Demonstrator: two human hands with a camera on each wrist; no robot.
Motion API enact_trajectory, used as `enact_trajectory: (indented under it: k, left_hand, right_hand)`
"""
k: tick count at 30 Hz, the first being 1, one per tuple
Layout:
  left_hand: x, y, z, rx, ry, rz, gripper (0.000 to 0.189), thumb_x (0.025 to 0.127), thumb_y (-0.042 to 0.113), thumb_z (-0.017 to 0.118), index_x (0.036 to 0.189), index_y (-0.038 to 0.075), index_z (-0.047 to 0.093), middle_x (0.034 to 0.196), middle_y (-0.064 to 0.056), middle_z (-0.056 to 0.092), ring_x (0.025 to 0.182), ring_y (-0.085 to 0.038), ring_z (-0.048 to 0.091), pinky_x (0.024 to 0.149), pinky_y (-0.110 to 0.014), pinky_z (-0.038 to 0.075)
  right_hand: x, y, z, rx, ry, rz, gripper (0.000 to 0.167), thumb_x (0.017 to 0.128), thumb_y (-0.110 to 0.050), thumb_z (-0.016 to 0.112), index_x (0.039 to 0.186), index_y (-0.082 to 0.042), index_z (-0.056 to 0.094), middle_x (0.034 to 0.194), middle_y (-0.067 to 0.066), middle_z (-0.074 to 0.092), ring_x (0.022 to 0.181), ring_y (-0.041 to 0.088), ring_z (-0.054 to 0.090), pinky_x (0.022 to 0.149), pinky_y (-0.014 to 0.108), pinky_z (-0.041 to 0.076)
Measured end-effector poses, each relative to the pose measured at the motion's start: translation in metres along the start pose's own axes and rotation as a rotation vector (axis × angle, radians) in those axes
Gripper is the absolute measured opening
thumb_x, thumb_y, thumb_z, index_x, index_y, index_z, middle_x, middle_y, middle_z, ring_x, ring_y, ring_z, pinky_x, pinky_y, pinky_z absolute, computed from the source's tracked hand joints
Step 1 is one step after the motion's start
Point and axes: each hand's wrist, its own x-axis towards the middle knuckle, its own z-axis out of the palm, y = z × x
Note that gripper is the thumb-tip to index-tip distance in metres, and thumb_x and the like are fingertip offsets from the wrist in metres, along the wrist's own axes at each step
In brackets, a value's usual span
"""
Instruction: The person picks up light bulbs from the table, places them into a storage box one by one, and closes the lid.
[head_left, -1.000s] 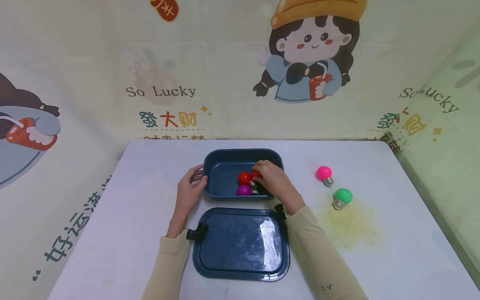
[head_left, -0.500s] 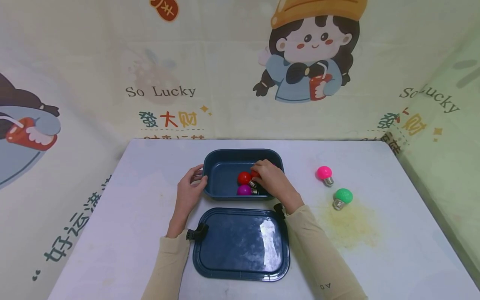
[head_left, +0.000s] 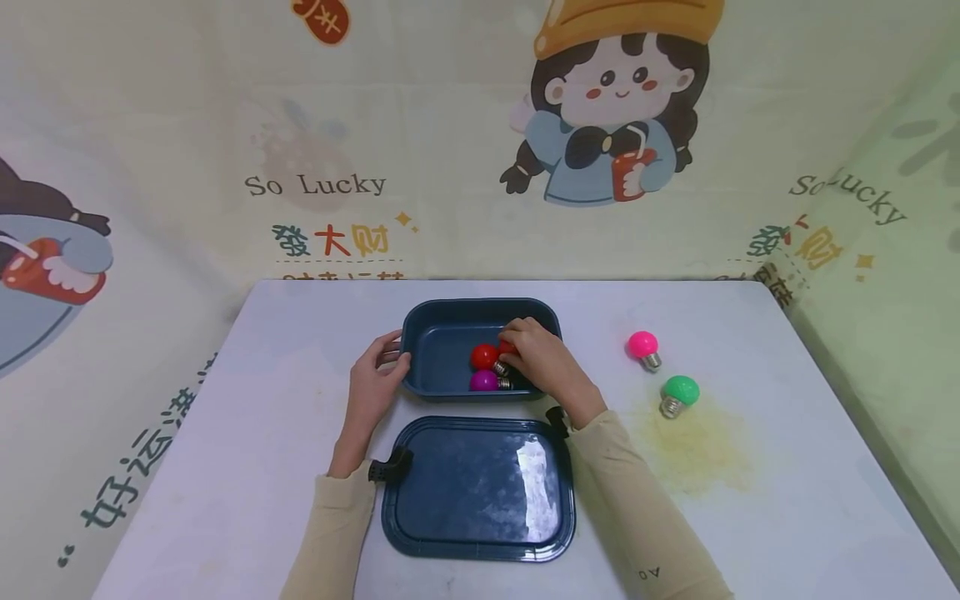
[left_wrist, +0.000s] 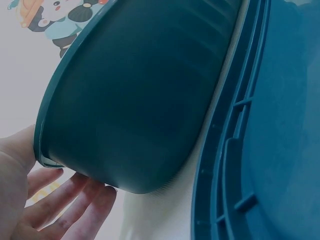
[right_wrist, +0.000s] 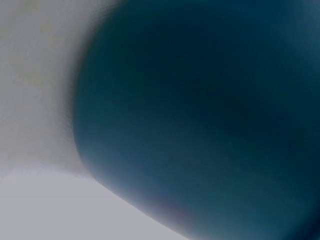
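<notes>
In the head view, a deep dark-blue plastic box [head_left: 442, 315] stands on the white table. My left hand [head_left: 372, 379] holds its left end, thumb at the rim; in the left wrist view the fingers [left_wrist: 75, 200] lie along the outside of the end wall. My right hand [head_left: 543, 354] reaches over the right side into the box and pinches a red light bulb [head_left: 507, 347], mostly hidden by the fingers. Beside it in the box lie another red bulb [head_left: 483, 357] and a purple bulb [head_left: 483, 381]. The right wrist view shows only the box's blurred outer wall [right_wrist: 190, 125].
A dark-blue lid [head_left: 472, 492] lies flat in front of the box, between the forearms. To the right of the box lie a pink bulb [head_left: 642, 344] and a green bulb [head_left: 681, 390], near a yellowish stain on the table [head_left: 780, 467]. A printed cloth [head_left: 450, 167] hangs behind.
The head view has shifted slightly, moving everything a little to the left in the picture. Both hands keep nearly the same place on and in the box.
</notes>
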Motion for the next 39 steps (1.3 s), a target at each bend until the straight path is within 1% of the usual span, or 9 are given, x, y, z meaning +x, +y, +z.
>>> enact_trajectory:
  k: [6,12,14,19,23,28,32,39]
  left_hand:
    - [0.0,0.001,-0.001,-0.005,-0.009,-0.002,0.041,0.095,0.017,0.064,0.136,0.012,0.059,0.123,-0.016,0.065,0.111,-0.028,0.064,0.095,-0.046,0.054]
    - [0.0,0.001,-0.001,-0.011,-0.015,-0.011,0.042,0.095,0.014,0.064,0.137,0.011,0.058,0.124,-0.017,0.064,0.112,-0.03,0.063,0.097,-0.049,0.053]
    - [0.0,0.001,-0.001,-0.012,-0.019,-0.012,0.042,0.096,0.015,0.063,0.138,0.011,0.058,0.125,-0.018,0.064,0.113,-0.03,0.063,0.097,-0.049,0.052]
    - [0.0,0.001,-0.001,-0.012,-0.018,-0.004,0.042,0.097,0.018,0.063,0.138,0.011,0.057,0.125,-0.018,0.064,0.113,-0.03,0.063,0.098,-0.049,0.052]
    - [-0.001,0.0,-0.001,-0.011,-0.008,0.007,0.042,0.096,0.017,0.064,0.137,0.011,0.058,0.124,-0.018,0.064,0.112,-0.03,0.064,0.096,-0.049,0.053]
    - [-0.001,0.0,-0.001,0.002,-0.005,0.008,0.041,0.096,0.017,0.064,0.136,0.011,0.059,0.123,-0.016,0.065,0.111,-0.029,0.065,0.095,-0.048,0.054]
    - [-0.001,0.001,-0.001,0.001,-0.008,0.006,0.041,0.096,0.017,0.064,0.136,0.012,0.059,0.123,-0.015,0.065,0.111,-0.028,0.064,0.095,-0.046,0.054]
    - [-0.001,0.003,-0.002,0.003,-0.012,0.003,0.042,0.096,0.018,0.064,0.137,0.011,0.058,0.124,-0.017,0.064,0.112,-0.029,0.064,0.095,-0.047,0.054]
  right_hand:
    - [-0.003,-0.001,-0.003,0.009,0.013,0.008,0.036,0.085,-0.019,0.078,0.116,-0.002,0.071,0.115,0.011,0.067,0.107,0.025,0.059,0.089,0.033,0.057]
    - [-0.005,-0.001,-0.009,0.015,0.029,0.007,0.036,0.085,-0.018,0.079,0.116,-0.002,0.071,0.116,0.011,0.066,0.107,0.025,0.059,0.088,0.034,0.058]
    - [-0.006,-0.002,-0.012,0.014,0.032,0.007,0.035,0.086,-0.018,0.078,0.116,-0.002,0.071,0.116,0.011,0.066,0.107,0.025,0.058,0.087,0.034,0.058]
    - [-0.009,-0.002,-0.018,0.009,0.047,-0.007,0.033,0.087,-0.018,0.078,0.115,-0.002,0.071,0.116,0.011,0.065,0.107,0.026,0.057,0.085,0.035,0.058]
    - [-0.012,-0.002,-0.021,0.004,0.058,-0.011,0.035,0.085,-0.016,0.079,0.115,-0.002,0.071,0.117,0.012,0.064,0.107,0.026,0.057,0.084,0.034,0.058]
    - [-0.016,-0.002,-0.025,0.001,0.071,0.0,0.037,0.083,-0.015,0.081,0.116,-0.002,0.07,0.117,0.012,0.064,0.108,0.026,0.058,0.085,0.034,0.058]
    - [-0.018,-0.001,-0.028,0.005,0.072,0.01,0.036,0.084,-0.015,0.08,0.116,-0.001,0.07,0.117,0.013,0.064,0.109,0.026,0.058,0.087,0.035,0.058]
    - [-0.023,0.006,-0.031,0.001,0.078,0.02,0.037,0.084,-0.015,0.08,0.116,0.0,0.07,0.117,0.013,0.064,0.11,0.027,0.059,0.091,0.038,0.057]
